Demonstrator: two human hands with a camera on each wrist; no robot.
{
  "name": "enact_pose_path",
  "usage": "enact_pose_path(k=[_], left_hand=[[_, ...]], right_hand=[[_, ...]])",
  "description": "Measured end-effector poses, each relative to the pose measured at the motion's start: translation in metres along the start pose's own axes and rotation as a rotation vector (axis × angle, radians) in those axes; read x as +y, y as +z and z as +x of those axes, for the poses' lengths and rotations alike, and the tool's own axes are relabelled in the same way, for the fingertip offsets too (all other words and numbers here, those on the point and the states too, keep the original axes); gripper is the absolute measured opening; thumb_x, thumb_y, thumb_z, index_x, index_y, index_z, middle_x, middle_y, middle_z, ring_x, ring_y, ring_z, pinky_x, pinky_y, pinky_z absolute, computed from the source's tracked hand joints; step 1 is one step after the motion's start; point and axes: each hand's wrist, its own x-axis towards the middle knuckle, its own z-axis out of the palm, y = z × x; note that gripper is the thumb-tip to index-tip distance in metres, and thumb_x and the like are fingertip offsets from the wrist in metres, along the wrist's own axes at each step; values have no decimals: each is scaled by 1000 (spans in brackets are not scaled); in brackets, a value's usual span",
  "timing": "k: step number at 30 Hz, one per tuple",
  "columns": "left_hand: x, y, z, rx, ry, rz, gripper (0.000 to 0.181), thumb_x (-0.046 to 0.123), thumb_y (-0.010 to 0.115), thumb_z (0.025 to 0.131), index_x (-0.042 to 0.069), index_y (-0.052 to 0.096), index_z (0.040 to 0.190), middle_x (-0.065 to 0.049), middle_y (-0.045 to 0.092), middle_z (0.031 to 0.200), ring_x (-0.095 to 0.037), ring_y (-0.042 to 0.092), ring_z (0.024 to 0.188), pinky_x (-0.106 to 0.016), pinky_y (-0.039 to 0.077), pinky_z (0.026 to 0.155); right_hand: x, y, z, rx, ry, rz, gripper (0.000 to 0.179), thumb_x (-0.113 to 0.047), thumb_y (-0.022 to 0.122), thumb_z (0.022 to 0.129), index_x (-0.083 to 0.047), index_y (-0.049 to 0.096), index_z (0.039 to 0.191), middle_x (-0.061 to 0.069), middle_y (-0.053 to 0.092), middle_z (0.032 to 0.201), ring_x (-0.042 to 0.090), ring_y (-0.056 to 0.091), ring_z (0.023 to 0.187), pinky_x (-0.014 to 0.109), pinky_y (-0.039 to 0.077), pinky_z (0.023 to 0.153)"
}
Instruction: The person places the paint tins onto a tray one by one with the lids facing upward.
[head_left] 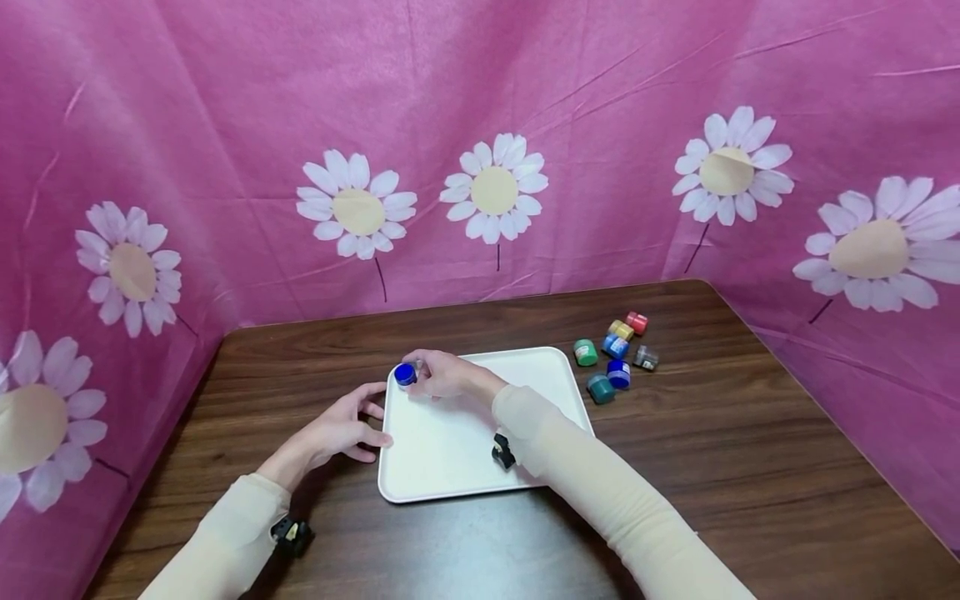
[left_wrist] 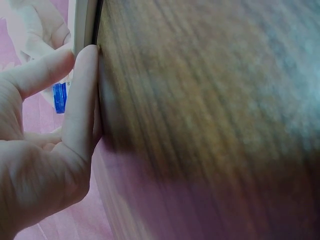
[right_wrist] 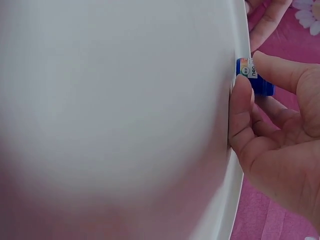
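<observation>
A small blue paint jar (head_left: 405,374) with a printed label stands at the far left corner of the white tray (head_left: 450,442). My right hand (head_left: 442,375) pinches it between thumb and finger; in the right wrist view the jar (right_wrist: 263,86) shows between the fingertips. At the tray's left side is my left hand (head_left: 341,429), fingers spread and mostly straight. Its thumb tip touches the rim, and the left wrist view shows another straight finger (left_wrist: 82,95) against the tray's edge.
Several paint jars lie or stand right of the tray on the wooden table (head_left: 750,450), among them a green jar (head_left: 585,352), a teal jar (head_left: 601,389) and a red jar (head_left: 637,322). A pink cloth (head_left: 592,250) with white flowers surrounds the table.
</observation>
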Motion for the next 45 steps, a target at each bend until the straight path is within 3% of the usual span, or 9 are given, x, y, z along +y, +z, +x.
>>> enact_pose_path(k=[11, 19, 31, 41, 45], left_hand=[[-1, -8, -6, 12, -12, 10, 95, -3, 81, 79, 7, 27, 156, -23, 47, 121, -27, 65, 86, -47, 62, 69], [0, -10, -5, 12, -12, 11, 94, -2, 81, 80, 7, 28, 156, -23, 47, 122, -27, 65, 87, -48, 62, 70], [6, -12, -3, 21, 7, 20, 92, -2, 81, 80, 8, 29, 156, -24, 46, 122, -27, 65, 85, -47, 62, 69], [0, 2, 0, 0, 1, 5, 93, -4, 82, 78, 7, 31, 155, -22, 47, 119, -26, 65, 86, -47, 62, 68], [1, 2, 0, 20, -6, 8, 92, -5, 81, 78, 8, 32, 155, -21, 48, 118, -26, 65, 85, -46, 62, 67]], right_hand=[[-3, 3, 7, -33, -27, 57, 62, -13, 72, 95, -6, 45, 150, 5, 61, 88, 16, 59, 70, 24, 50, 63], [-6, -6, -1, -81, -37, 118, 62, -14, 70, 97, -8, 42, 152, 7, 65, 103, 16, 61, 88, 29, 57, 69], [-10, -52, -35, -83, -115, 120, 53, -14, 65, 100, -3, 47, 149, 21, 59, 135, 24, 61, 115, 44, 59, 85], [20, -88, -85, -52, -77, 143, 52, -21, 64, 101, -7, 49, 149, 21, 51, 147, 26, 58, 124, 45, 56, 95], [26, -97, -96, -45, -105, 141, 49, -21, 63, 102, -8, 50, 148, 21, 50, 148, 28, 54, 130, 45, 54, 98]])
